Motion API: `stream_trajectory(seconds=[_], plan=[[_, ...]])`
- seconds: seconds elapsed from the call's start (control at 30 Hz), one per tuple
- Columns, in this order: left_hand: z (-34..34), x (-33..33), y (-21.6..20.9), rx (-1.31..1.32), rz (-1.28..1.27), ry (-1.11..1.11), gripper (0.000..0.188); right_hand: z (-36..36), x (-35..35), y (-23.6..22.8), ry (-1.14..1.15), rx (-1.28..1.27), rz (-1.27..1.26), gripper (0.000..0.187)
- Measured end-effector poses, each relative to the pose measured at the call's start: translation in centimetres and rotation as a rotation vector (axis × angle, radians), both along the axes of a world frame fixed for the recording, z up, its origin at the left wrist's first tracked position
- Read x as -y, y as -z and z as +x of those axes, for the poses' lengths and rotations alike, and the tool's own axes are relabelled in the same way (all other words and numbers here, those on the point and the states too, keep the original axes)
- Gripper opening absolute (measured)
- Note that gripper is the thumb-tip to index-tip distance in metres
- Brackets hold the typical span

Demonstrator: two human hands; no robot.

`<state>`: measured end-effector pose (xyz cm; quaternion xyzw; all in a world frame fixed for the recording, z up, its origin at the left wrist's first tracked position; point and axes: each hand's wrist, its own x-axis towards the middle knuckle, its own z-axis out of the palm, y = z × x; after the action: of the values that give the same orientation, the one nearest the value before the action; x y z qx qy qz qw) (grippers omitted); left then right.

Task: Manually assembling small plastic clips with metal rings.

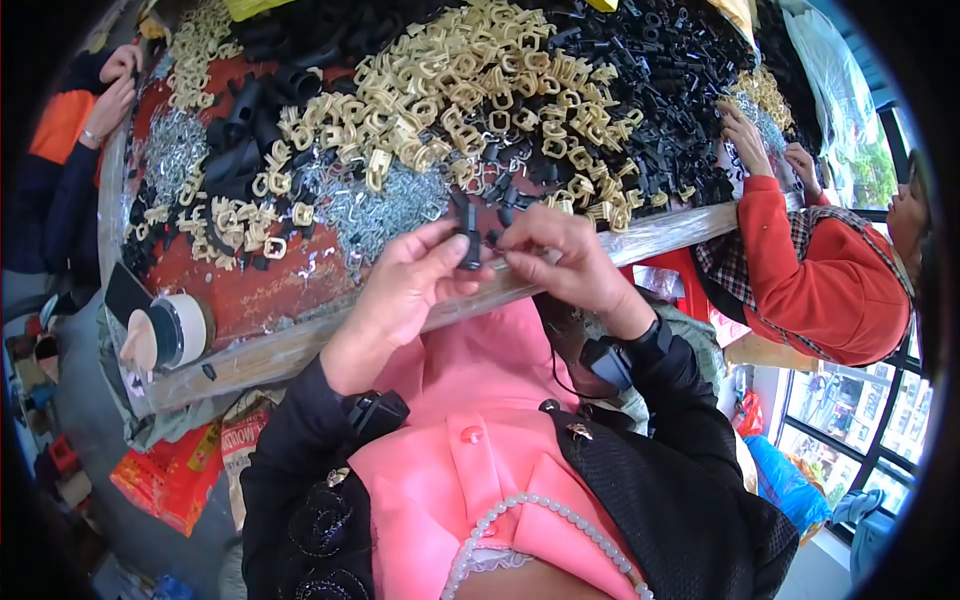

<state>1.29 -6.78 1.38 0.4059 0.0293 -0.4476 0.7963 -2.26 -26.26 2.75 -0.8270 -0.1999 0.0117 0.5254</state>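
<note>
Over the table's near edge, my left hand [400,280] grips a black tubular plastic part [469,236] between thumb and fingers, its long side roughly upright. Close on its right, my right hand [568,258] has thumb and fingertips pinched together; whatever lies in the pinch is too small and covered to make out. Just beyond my hands is a heap of small silvery metal pieces [385,205]. A large pile of cream plastic buckle-like loops [430,95] spreads behind it. Many small black plastic parts [665,105] lie to the right.
A wooden rail [270,362] edges the red tabletop [300,290]. A roll of tape [183,328] sits at the near left corner. Larger black pieces [240,125] lie at left. At right a person in a red sleeve [775,235] reaches in; another person's hands [112,95] are at far left.
</note>
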Motion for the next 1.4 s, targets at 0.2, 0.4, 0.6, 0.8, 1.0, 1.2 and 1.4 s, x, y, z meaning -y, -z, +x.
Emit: stream_trajectory(seconds=[0.2,0.4,0.6,0.8,1.0,1.2,1.4], plan=[[-0.6,-3.6,0.0,0.05,0.049,-0.227,0.031,2.8,0.1,1.5,0.194,0.318,-0.45,0.009],[-1.0,-4.4,0.1,0.073,0.046,-0.265,0.032,4.4,-0.8,3.0,0.254,0.387,-0.682,0.008],[-0.8,-4.9,0.3,0.066,0.033,-0.257,0.033,3.6,0.4,2.3,0.202,0.181,-0.669,0.008],[-0.9,-4.9,0.8,0.022,0.018,-0.255,0.033,3.7,0.7,1.7,0.107,0.003,-0.536,0.009],[-1.1,-4.6,0.8,0.019,0.034,-0.258,0.031,5.1,-0.7,2.6,0.17,0.17,-0.588,0.008],[-1.5,-4.6,1.1,0.033,0.023,-0.275,0.03,6.1,-0.7,2.9,0.109,0.192,-0.66,0.008],[-1.8,-4.5,0.9,0.015,0.003,-0.27,0.029,5.1,-0.7,2.4,0.151,0.156,-0.534,0.008]])
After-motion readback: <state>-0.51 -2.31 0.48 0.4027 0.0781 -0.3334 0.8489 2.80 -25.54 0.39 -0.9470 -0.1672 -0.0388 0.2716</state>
